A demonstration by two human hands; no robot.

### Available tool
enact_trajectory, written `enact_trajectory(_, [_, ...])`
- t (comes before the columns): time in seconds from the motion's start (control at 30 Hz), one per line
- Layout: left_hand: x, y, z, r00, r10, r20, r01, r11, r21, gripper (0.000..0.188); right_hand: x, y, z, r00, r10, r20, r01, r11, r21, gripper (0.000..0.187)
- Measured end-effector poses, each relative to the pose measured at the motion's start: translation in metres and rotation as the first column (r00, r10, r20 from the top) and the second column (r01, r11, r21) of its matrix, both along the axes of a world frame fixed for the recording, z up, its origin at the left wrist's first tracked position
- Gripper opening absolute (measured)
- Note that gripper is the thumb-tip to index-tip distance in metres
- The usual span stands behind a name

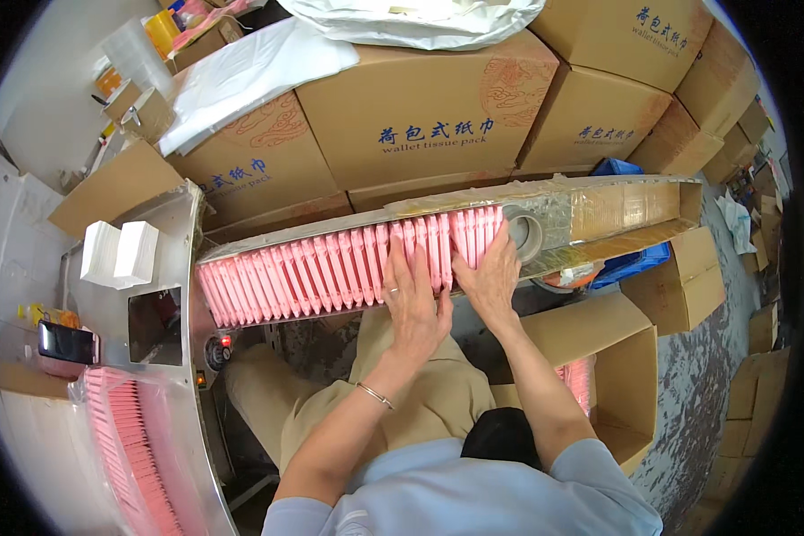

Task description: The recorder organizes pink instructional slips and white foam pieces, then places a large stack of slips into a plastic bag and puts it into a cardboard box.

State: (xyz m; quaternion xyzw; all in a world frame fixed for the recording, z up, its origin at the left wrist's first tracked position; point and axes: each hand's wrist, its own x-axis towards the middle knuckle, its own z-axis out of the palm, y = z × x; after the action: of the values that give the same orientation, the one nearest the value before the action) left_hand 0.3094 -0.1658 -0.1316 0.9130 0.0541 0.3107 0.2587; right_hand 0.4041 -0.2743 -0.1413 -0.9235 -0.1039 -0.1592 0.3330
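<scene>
Pressing hands [451, 290] against pink packs [330, 268]

Two bare hands on the tray: left hand [413, 304], right hand [489, 275]. One long metal tray [598, 207] holding a single row of slim pink tissue packs [330, 268], too many and too tightly packed to count. Two stacks of white folded paper [119, 253], far left. One open cardboard box [630, 375], near right. One roll of clear tape [524, 230].

A row of pink packets [330, 263] is lined up in a tray, backed by stacked brown cartons [420, 107] bearing blue print.
</scene>
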Motion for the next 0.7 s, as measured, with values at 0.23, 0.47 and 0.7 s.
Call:
enact_trajectory(0.23, [-0.022, 0.004, 0.019, 1.0, 0.009, -0.015, -0.017, 0.425, -0.905, 0.095, 0.002, 0.0, -0.006, 0.999, -0.034, 0.007, 0.034, 0.998, -0.052, 0.099])
enact_trajectory(0.47, [-0.021, 0.035, 0.008, 0.998, 0.031, -0.05, -0.059, 0.441, -0.895, 0.093, 0.004, 0.001, -0.013, 0.996, -0.078, 0.052, 0.081, 0.995, -0.057, 0.096])
enact_trajectory(0.7, [-0.042, 0.058, 0.015, 0.881, 0.395, -0.261, -0.434, 0.894, -0.112, 0.073, 0.002, 0.002, -0.015, 0.997, -0.061, 0.057, 0.064, 0.997, -0.049, 0.097])
